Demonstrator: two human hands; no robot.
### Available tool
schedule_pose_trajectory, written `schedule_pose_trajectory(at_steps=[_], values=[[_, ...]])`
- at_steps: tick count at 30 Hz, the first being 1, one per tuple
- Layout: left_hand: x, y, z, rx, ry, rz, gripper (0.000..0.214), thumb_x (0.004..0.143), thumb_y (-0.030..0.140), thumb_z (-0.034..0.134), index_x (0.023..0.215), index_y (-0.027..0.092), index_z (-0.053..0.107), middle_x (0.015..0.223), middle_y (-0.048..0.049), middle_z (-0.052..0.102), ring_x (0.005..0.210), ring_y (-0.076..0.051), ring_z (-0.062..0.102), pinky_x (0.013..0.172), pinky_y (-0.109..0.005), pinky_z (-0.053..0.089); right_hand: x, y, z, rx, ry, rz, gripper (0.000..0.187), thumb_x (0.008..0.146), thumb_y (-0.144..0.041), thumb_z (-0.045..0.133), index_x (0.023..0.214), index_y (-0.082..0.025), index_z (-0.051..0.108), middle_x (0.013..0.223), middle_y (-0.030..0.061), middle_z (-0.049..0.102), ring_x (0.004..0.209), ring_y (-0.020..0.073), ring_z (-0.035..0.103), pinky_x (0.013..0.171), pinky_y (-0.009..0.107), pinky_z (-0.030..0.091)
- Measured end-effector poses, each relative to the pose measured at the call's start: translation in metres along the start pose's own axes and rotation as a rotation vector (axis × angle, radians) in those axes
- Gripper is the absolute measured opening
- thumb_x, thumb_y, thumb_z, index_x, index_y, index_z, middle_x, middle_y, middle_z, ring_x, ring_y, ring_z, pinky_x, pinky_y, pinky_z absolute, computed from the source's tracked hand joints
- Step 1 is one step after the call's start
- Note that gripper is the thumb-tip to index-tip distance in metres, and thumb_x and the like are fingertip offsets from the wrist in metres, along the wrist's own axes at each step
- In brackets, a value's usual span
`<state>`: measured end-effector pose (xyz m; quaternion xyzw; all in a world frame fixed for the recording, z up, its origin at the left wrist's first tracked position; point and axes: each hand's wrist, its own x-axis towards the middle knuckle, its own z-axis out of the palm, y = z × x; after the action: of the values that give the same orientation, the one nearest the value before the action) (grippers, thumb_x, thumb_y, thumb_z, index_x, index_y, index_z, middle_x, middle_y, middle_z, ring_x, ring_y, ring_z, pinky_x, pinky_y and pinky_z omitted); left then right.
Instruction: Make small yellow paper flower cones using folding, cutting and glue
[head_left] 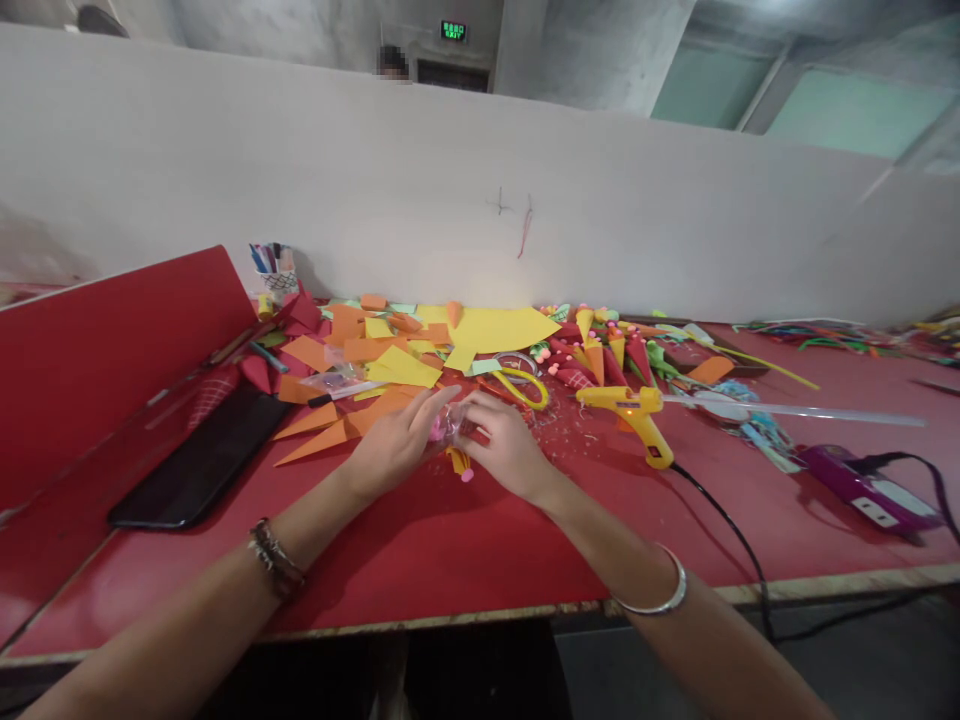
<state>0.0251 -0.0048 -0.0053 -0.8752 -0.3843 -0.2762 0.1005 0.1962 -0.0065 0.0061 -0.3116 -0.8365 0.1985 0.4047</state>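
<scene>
My left hand (397, 440) and my right hand (506, 445) meet over the red table (450, 550), fingers curled round a small clear plastic bag (448, 428) with pink bits inside. A small orange paper cone with a pink pompom (461, 465) lies just under the hands. Both hands pinch the bag between them. A beaded bracelet is on my left wrist and a silver bangle on my right.
A yellow glue gun (634, 415) with a black cord lies right of the hands. Yellow-handled scissors (521, 385), orange and yellow paper scraps (390, 360), finished paper cones (600, 355), a black phone (199, 460), a pen cup (276, 275) and a purple device (862, 490) surround them. A white partition stands behind.
</scene>
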Motion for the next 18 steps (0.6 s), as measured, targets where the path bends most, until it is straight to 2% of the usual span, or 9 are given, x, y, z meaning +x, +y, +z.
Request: schedule_pose_trajectory(at_steps=[5,9,14,18], values=[[0.0015,-0.0015,-0.0009,0.043,0.056,0.028,0.043,0.084,0.028,0.040,0.123,0.013,0.030,0.108,-0.0154,0.056,0.087,-0.022,0.060,0.071,-0.033,0.050,0.0008,0.0007,-0.0029,-0.154,-0.023,-0.077,0.008,0.083,-0.019,0.047,0.080,-0.018,0.055,0.078,0.0032,0.051,0.077,0.0153,0.049,0.070,0.028,0.042],[0.0026,0.0007,-0.0006,0.007,0.098,-0.002,0.047,0.083,0.030,0.045,0.124,0.013,0.029,0.102,-0.0137,0.057,0.081,-0.020,0.060,0.066,-0.031,0.050,0.0010,0.0036,-0.0062,-0.124,-0.023,-0.131,0.009,0.082,-0.019,0.048,0.078,-0.018,0.055,0.077,0.0026,0.051,0.075,0.0142,0.049,0.069,0.027,0.042],[0.0031,0.0014,-0.0025,-0.073,0.048,-0.103,0.048,0.082,0.029,0.047,0.125,0.016,0.029,0.097,-0.0090,0.057,0.080,-0.017,0.059,0.065,-0.027,0.048,-0.0001,0.0071,-0.0066,-0.059,-0.046,-0.132,0.015,0.084,-0.016,0.044,0.080,-0.018,0.058,0.079,0.0024,0.050,0.073,0.0125,0.049,0.067,0.025,0.042],[0.0025,-0.0009,-0.0039,-0.120,-0.014,-0.144,0.051,0.080,0.024,0.048,0.126,0.017,0.027,0.110,-0.0117,0.052,0.093,-0.020,0.056,0.072,-0.031,0.047,-0.0006,0.0078,-0.0059,-0.131,-0.103,-0.128,0.015,0.084,-0.019,0.045,0.086,-0.018,0.060,0.081,0.0038,0.050,0.077,0.0145,0.049,0.069,0.027,0.042]])
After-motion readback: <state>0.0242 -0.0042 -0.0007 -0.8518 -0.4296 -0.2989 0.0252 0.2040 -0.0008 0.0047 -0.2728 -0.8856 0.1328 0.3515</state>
